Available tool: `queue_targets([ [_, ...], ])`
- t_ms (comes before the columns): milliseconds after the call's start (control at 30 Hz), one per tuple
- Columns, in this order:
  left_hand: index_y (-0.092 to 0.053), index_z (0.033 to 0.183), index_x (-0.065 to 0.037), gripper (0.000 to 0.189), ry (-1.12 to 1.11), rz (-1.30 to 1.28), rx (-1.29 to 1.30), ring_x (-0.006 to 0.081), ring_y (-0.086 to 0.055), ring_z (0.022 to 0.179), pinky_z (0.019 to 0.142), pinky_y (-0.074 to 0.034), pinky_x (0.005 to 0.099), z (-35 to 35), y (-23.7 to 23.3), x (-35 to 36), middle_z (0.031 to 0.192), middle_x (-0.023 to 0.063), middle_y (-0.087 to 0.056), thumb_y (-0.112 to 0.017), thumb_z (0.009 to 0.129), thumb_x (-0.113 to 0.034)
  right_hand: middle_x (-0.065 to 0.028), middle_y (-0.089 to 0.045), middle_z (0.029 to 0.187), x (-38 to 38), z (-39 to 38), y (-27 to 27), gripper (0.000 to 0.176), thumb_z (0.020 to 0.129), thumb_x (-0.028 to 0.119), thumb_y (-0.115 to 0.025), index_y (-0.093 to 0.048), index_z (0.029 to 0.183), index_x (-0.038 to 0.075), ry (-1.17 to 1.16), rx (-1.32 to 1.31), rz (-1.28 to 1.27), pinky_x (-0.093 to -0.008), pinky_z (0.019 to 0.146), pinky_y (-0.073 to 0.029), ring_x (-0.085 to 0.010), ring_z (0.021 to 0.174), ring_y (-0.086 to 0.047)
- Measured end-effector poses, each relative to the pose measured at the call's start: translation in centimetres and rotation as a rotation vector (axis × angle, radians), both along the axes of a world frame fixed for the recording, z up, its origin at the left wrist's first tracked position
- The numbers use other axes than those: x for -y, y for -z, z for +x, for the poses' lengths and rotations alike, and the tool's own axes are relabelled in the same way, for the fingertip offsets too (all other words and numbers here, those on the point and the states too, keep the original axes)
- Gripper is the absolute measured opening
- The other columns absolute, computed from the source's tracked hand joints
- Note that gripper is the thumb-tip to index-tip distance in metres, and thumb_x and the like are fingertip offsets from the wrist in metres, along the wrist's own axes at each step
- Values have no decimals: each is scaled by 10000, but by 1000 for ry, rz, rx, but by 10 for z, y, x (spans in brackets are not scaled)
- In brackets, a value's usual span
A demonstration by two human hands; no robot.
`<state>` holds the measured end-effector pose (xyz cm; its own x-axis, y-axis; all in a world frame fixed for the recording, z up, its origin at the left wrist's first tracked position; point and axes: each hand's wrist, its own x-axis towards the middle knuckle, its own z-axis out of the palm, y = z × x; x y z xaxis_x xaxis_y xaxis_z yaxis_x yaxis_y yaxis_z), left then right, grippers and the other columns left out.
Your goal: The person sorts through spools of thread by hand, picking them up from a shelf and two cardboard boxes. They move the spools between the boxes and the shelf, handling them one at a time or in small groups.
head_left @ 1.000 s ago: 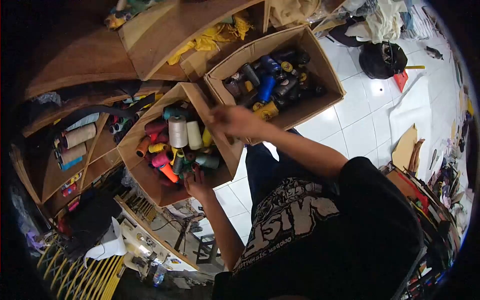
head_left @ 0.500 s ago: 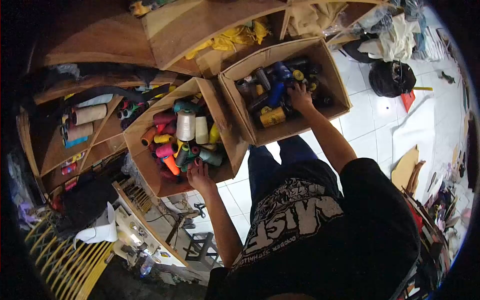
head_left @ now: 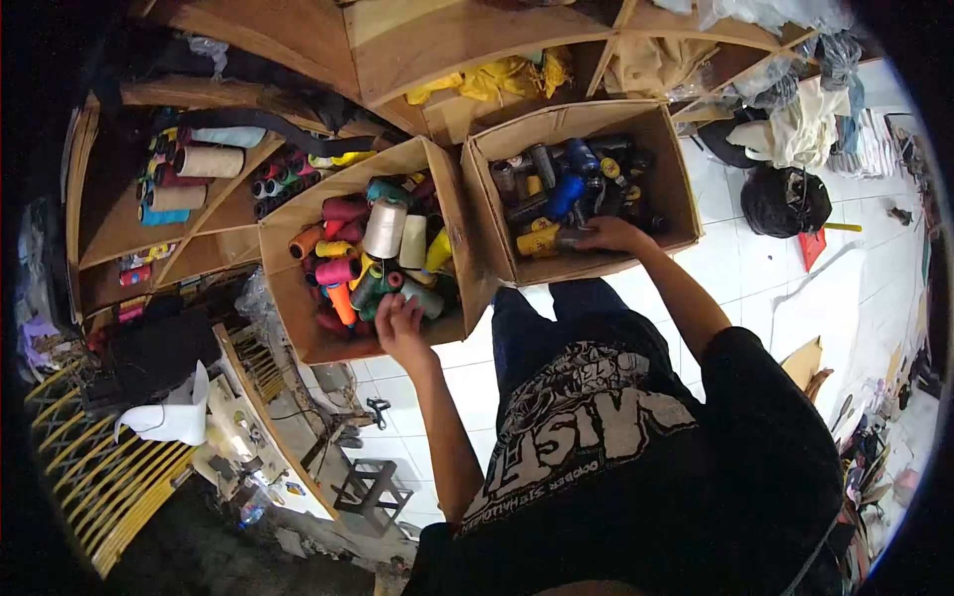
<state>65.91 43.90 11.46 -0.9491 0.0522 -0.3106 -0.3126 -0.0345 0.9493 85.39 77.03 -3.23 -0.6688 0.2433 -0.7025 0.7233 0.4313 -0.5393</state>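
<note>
Seen from the head camera, both arms stretch up from the black printed shirt toward two open cardboard boxes at the frame's centre, side by side and touching. The left hand (head_left: 400,323) is at the near edge of the left cardboard box (head_left: 338,189), palm down, with its fingers bent among the bright thread cones. I cannot tell whether it grips one. Two cream cones (head_left: 384,228) stand out in that box. The right hand (head_left: 611,235) reaches into the right cardboard box (head_left: 566,124), fingers curled low over dark spools near a yellow-labelled spool (head_left: 537,241). Its hold is unclear. One blue spool (head_left: 564,196) lies above it. Wooden shelves (head_left: 417,40) rise behind, with white tiled floor (head_left: 755,268) to the right.
</note>
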Motion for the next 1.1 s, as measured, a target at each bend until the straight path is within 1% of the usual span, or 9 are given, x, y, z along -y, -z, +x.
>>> queue_targets([
  [200,-517,1094,-29,271,265,118,-62,205,-599,900,728,-489,286,8,4,-40,1019,94,-567,-597,856,-132,-237,-567,1135,22,-20,-43,747,697,531,-665,-522,1203,1,-46,-213,-84,-374,923,-405,-354,1065,-543],
  [433,-506,1178,-31,479,850,-116,-302,214,-575,929,783,-473,296,28,-23,-73,1058,97,-580,-715,755,-113,-118,-613,1029,51,-60,-168,539,844,439,-588,-517,1186,29,49,-558,-378,-300,812,-454,-178,937,-572],
  [567,-499,1189,-3,500,807,41,-91,166,-566,884,760,-472,272,20,-35,-70,1040,108,-580,-720,751,-98,-93,-616,990,46,-72,-180,509,893,465,-495,-526,1190,54,547,-515,-1163,-283,785,-476,-164,883,-588],
  [667,-490,1178,11,418,628,322,103,169,-597,812,693,-492,266,17,-40,-67,1031,130,-583,-632,835,-182,-141,-626,960,32,-81,-94,544,867,446,-539,-488,1231,46,453,-380,-444,-323,801,-489,-230,935,-599],
  [800,-502,1132,-10,461,444,621,452,236,-621,704,594,-492,292,18,-48,-58,903,152,-623,-426,920,-412,-205,-513,1189,51,-55,16,586,792,429,-624,-488,1231,65,-302,-237,393,-373,803,-501,-319,1001,-572],
  [933,-522,1086,-5,519,275,715,533,256,-625,658,512,-478,257,19,-61,-50,796,178,-628,-369,922,-473,-217,-455,1262,73,-73,-16,499,828,338,-589,-497,1211,32,-450,-93,465,-375,843,-490,-354,1075,-523],
  [1000,-522,1082,-5,510,288,799,513,267,-623,658,540,-495,270,20,-54,-43,802,177,-628,-381,920,-467,-231,-404,1261,80,-59,48,378,824,202,-549,-520,1157,26,-471,-110,501,-464,866,-466,-382,1065,-513],
  [1033,-486,1150,-6,495,392,997,566,291,-624,800,686,-529,333,17,-47,-34,907,180,-621,-442,905,-433,-233,-412,1239,78,-63,57,336,821,161,-534,-532,1126,20,-500,-119,535,-486,854,-466,-378,1043,-522],
  [1100,-442,1209,-10,500,352,865,495,301,-596,913,782,-512,390,23,-41,-29,1016,180,-590,-517,878,-378,-234,-462,1172,78,-67,57,270,815,108,-510,-558,1060,5,-589,-126,606,-507,808,-478,-351,983,-555],
])
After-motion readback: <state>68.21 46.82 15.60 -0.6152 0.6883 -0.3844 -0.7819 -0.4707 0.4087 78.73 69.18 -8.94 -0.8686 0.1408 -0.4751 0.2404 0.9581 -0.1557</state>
